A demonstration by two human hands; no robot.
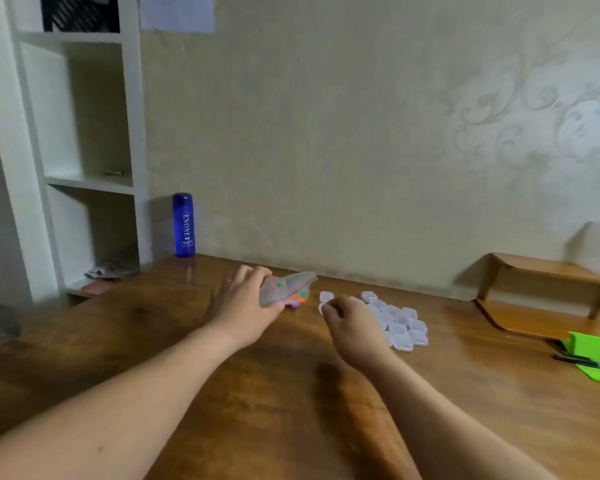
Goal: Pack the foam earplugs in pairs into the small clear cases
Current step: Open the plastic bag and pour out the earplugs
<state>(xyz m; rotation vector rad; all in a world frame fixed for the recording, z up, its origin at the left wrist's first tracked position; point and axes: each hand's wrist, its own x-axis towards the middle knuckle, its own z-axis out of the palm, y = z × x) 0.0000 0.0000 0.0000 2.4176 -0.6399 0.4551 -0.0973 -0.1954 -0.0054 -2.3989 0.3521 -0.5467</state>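
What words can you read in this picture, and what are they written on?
"ENONE": white letters running down the side of the blue bottle.
Smaller white print under it on the same bottle: too small to read.
Sheet of paper on the wall: too blurred to read.
Folded paper on the bottom shelf: too blurred to read.

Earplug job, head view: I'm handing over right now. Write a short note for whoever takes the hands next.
Left hand: grips the clear bag of earplugs near the back of the table.
Right hand: fingers curled, pinching one case at the left edge of the pile of cases.
Done: nothing packed that I can see; no colour shows in any case.
Left: get earplugs out of the bag, put a pair in each case, close it.
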